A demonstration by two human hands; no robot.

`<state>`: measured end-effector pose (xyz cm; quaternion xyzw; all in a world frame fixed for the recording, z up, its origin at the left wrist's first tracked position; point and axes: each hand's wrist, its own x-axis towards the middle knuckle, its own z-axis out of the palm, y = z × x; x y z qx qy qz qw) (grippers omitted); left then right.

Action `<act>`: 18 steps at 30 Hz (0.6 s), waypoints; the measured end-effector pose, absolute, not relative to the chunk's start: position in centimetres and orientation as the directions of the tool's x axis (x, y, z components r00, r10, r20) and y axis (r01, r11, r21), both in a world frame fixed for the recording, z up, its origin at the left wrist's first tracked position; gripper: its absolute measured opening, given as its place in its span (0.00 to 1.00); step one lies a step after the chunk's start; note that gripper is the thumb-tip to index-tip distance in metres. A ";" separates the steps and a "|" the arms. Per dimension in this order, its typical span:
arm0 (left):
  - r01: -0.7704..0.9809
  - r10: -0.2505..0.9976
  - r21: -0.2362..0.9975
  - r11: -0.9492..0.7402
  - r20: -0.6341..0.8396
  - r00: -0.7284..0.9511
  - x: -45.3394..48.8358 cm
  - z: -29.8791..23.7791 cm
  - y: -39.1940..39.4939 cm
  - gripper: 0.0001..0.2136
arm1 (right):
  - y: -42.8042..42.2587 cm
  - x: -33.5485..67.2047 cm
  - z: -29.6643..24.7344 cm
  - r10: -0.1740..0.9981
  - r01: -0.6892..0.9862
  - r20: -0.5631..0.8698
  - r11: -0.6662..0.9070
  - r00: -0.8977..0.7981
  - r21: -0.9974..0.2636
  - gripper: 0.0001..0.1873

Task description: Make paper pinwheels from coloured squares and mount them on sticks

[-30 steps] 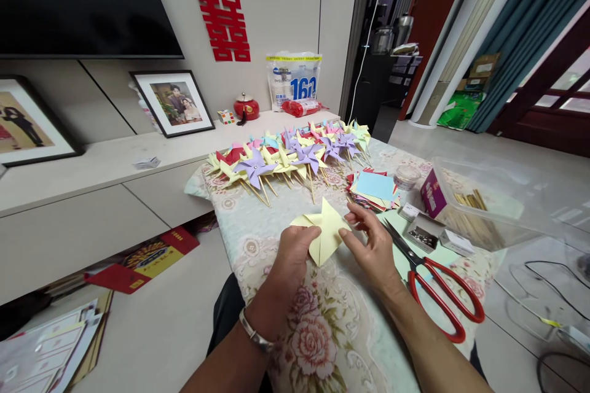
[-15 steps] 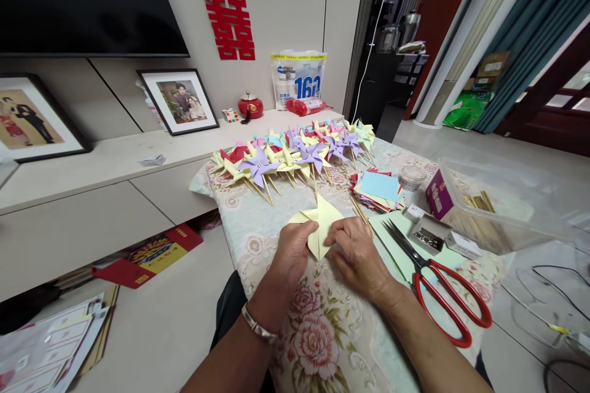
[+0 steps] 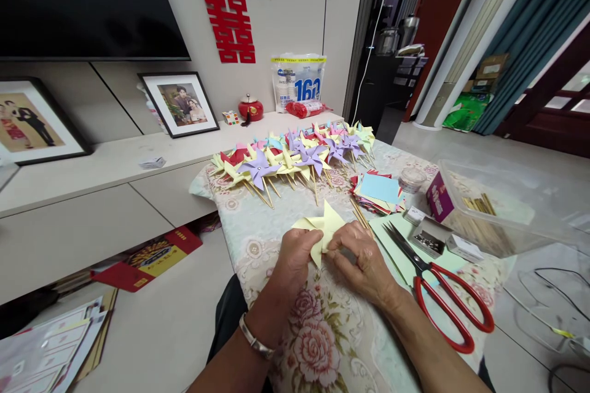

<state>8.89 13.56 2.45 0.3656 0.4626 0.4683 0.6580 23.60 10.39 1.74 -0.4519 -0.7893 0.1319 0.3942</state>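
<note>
A pale yellow paper pinwheel point(image 3: 325, 225) lies on the floral tablecloth point(image 3: 318, 331), half folded, with its points sticking up. My left hand point(image 3: 297, 255) pinches its left flap, fingers closed on the paper. My right hand point(image 3: 362, 258) is closed over the pinwheel's middle and right side, fingertips pressed onto the paper. The two hands almost touch each other over the centre.
A row of finished pinwheels on sticks point(image 3: 295, 156) lies at the table's far end. A stack of coloured paper squares point(image 3: 378, 192), red-handled scissors point(image 3: 442, 285), a small box of pins point(image 3: 428, 239) and a clear tub of sticks point(image 3: 488, 209) lie to the right. A low cabinet point(image 3: 92, 196) stands to the left.
My right hand moved left from beside the pinwheel onto its centre. Both hands closed in on the paper and folded its flaps inward.
</note>
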 end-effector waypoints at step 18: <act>-0.295 0.949 0.903 0.312 -0.283 0.137 9.2 1.0 13.1 0.06 | 10.9 23.5 1.3 0.937 0.581 0.347 0.304 -0.039 -0.755 0.08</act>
